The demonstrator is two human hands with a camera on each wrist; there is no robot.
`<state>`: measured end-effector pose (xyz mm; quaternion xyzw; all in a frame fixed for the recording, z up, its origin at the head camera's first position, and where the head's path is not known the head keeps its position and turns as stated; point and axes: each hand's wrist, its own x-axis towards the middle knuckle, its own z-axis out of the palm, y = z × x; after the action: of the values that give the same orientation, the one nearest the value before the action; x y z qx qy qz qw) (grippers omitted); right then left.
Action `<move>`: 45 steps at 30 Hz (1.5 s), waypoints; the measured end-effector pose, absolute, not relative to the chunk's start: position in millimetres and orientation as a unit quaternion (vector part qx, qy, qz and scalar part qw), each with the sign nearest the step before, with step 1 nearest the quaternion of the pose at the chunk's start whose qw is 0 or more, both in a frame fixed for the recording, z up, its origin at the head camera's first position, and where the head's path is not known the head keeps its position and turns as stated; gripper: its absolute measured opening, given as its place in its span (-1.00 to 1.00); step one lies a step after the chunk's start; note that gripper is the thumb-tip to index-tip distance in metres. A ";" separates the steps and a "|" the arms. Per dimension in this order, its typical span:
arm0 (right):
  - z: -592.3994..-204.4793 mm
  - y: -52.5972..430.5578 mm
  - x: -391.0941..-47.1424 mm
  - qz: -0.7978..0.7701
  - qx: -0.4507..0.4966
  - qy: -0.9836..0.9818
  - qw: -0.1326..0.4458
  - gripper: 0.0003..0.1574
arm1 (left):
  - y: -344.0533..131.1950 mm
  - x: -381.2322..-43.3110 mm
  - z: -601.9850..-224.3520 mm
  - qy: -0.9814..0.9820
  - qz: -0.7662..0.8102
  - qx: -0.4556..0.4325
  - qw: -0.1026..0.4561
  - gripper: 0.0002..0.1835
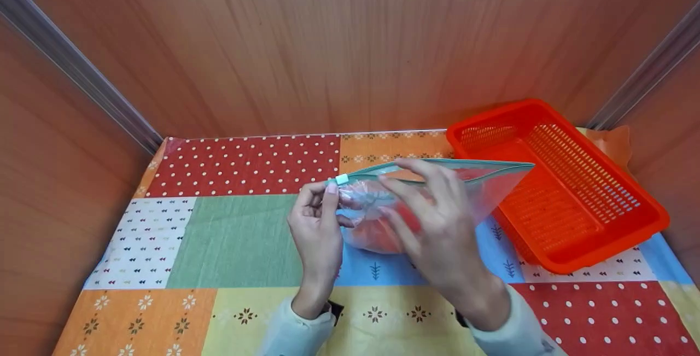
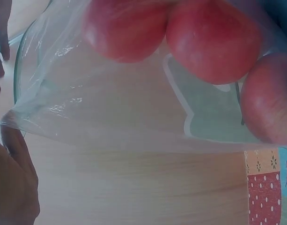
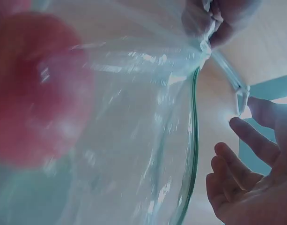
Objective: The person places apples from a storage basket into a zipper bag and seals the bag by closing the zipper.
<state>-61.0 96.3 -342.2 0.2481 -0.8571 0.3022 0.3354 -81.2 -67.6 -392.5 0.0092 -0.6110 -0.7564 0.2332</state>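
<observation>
A clear zip bag (image 1: pixel 495 194) with a green-edged mouth hangs in front of me, its mouth spread apart towards the right. Red apples (image 2: pixel 213 44) lie in the bottom of the bag, and one apple (image 3: pixel 35 93) shows large in the right wrist view. My left hand (image 1: pixel 317 230) pinches the bag's left corner, right beside the white slider (image 1: pixel 342 179). With fingers spread, my right hand (image 1: pixel 445 225) is at the bag's near side. In the right wrist view its fingers (image 3: pixel 253 140) stand apart from the green edge and hold nothing.
An orange-red plastic basket (image 1: pixel 571 260) with latticed sides stands to the right, partly behind the bag. Under everything lies a patchwork cloth (image 1: pixel 240 241). Wooden panels (image 1: pixel 328 44) enclose the back and both sides.
</observation>
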 end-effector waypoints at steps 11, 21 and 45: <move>-340.5 62.2 -83.2 0.251 0.253 -0.887 0.294 -0.52 | -62.7 -77.7 -392.8 -0.626 -0.740 -0.008 0.246 -0.86; -337.6 54.3 -89.2 0.259 0.246 -0.890 0.282 -0.64 | -60.0 -74.4 -391.8 -0.628 -0.734 -0.017 0.258 -0.86; -331.7 91.3 -91.8 0.267 0.210 -0.886 0.316 -0.72 | -60.6 -72.5 -392.2 -0.613 -0.739 -0.040 0.275 -0.87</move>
<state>-91.8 91.3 -331.7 0.2103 -0.8857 0.2670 0.3163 -72.5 -60.6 -392.2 -0.0402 -0.6134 -0.7395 0.2745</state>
